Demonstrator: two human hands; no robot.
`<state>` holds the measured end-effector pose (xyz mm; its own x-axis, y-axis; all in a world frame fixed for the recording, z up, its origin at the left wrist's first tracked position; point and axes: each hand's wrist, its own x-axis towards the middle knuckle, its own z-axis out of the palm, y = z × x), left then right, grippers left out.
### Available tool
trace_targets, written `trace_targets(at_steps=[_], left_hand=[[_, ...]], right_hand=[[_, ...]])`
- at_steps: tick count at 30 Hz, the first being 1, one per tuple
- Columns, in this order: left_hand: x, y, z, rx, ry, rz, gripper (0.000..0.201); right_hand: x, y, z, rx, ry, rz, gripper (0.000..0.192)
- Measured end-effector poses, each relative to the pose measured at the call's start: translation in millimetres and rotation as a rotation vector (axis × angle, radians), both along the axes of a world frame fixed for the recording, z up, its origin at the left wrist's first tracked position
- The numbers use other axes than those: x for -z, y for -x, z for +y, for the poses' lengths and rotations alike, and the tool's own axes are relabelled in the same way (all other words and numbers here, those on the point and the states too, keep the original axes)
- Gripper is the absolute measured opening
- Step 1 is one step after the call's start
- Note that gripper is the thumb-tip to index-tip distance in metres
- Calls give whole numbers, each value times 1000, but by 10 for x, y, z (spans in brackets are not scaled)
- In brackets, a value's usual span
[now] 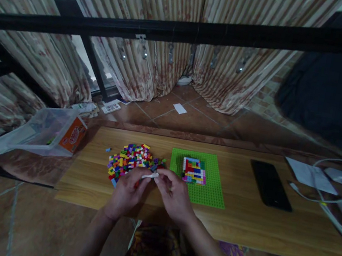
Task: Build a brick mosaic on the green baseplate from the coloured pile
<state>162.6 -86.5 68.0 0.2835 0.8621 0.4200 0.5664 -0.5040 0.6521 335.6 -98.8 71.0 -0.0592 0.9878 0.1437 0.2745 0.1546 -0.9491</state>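
Note:
Both my hands meet over the near side of the table, pinching white toy bricks [150, 175] between the fingertips; whether it is one piece or a joined pair I cannot tell. My left hand [128, 193] grips the left end, just in front of a heap of mixed coloured bricks [134, 157]. My right hand [177, 197] holds the right end, beside a green baseplate [212, 192]. On that plate sits a block of bricks [194, 170] in red, white, blue, yellow and other colours, built up in rows.
A black phone [271, 184] lies on the wooden table [236, 223] at the right, near a white cable [310, 199] and papers. A clear plastic box [54, 131] with an orange label stands left of the table. A black rail [188, 31] crosses before the curtains.

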Motion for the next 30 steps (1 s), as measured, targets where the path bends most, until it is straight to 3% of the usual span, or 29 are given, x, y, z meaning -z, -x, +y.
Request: trace_targets(at_steps=[6, 9, 12, 17, 24, 30], left_hand=[[48, -492, -213, 53, 195, -111, 11], [137, -628, -233, 88, 233, -102, 12], [202, -702, -200, 78, 262, -134, 15], [251, -770, -31, -17, 326, -229, 16], [257, -961, 550, -110, 354, -264, 22], [272, -1159, 898, -79, 413, -255, 19]], right_hand=[[58, -426, -217, 30, 71, -35, 15], [109, -654, -350, 3, 78, -99, 15], [174, -881, -390, 85, 64, -130, 17], [217, -1218, -83, 314, -24, -188, 19], [235, -1354, 529, 201, -59, -409, 15], [275, -1350, 694, 163, -36, -457, 10]])
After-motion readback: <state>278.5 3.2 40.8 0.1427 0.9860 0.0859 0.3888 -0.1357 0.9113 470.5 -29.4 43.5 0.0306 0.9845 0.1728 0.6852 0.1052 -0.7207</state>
